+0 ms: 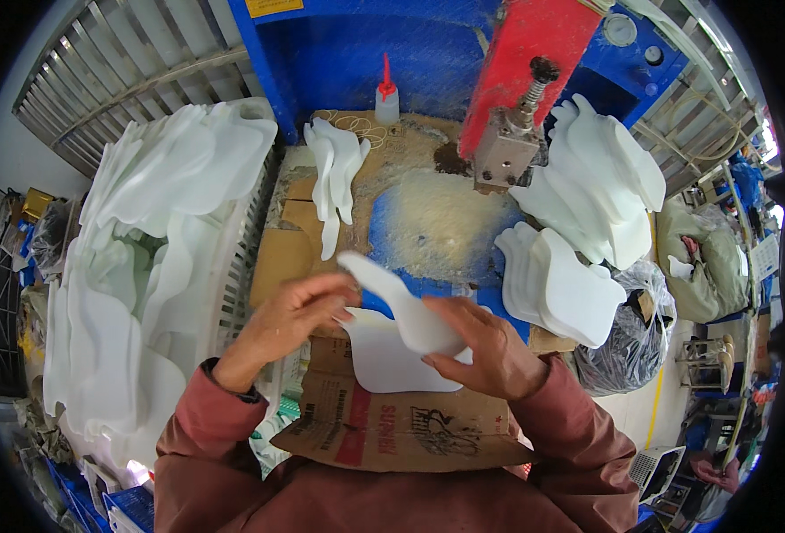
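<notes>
My right hand (490, 346) grips a flat white insole-shaped piece (397, 298) by its broad end, thumb and fingers on either side. The narrow, curved end points up and left. My left hand (299, 311) is beside that narrow end, its fingers partly bent and apart, with nothing seen held in it. Below the held piece, another white piece (392, 364) lies on a brown cardboard sheet (339, 417) in front of my body; my right hand and the held piece partly cover it.
A blue machine with a red arm (517, 80) and metal head (506, 147) stands ahead. Pale powder (446, 218) covers its blue bed. White pieces fill a crate (233, 266) on the left; stacks (597, 186) stand at right, a small pile (335, 169) back left. A red-tipped bottle (387, 102) stands behind.
</notes>
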The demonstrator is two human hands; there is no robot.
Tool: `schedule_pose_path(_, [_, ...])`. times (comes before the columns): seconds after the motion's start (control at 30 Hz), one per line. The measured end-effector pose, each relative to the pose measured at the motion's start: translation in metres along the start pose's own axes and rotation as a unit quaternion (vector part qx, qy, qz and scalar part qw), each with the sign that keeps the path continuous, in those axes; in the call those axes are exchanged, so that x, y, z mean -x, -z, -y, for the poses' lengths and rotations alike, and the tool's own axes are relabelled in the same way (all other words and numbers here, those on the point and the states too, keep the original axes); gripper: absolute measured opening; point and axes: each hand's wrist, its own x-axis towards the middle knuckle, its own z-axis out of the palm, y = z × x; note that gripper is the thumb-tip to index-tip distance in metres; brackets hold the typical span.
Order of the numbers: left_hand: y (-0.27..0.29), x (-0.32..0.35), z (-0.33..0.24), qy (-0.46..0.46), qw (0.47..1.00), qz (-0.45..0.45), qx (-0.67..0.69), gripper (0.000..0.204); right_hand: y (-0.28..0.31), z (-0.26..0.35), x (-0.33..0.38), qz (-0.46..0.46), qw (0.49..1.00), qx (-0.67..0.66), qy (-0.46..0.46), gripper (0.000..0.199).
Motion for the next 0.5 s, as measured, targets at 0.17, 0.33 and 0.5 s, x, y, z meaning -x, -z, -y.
schedule_pose_path(0.17, [0.002, 0.009, 0.034, -0.029, 0.984, -0.074, -0.161, 0.038, -0.011, -0.015, 0.018, 0.064, 0.993, 0.064, 0.073, 0.070])
schedule_pose_path(0.33, [-0.006, 0.011, 0.052, 0.049, 0.976, -0.041, -0.208, 0.032, -0.026, -0.032, 0.021, 0.089, 0.994, 0.029, 0.061, 0.068])
schedule_pose_path(0.5, [-0.013, 0.011, 0.063, -0.006, 0.973, -0.106, -0.206, 0.031, -0.030, -0.036, 0.014, 0.095, 0.992, 0.043, 0.070, 0.063])
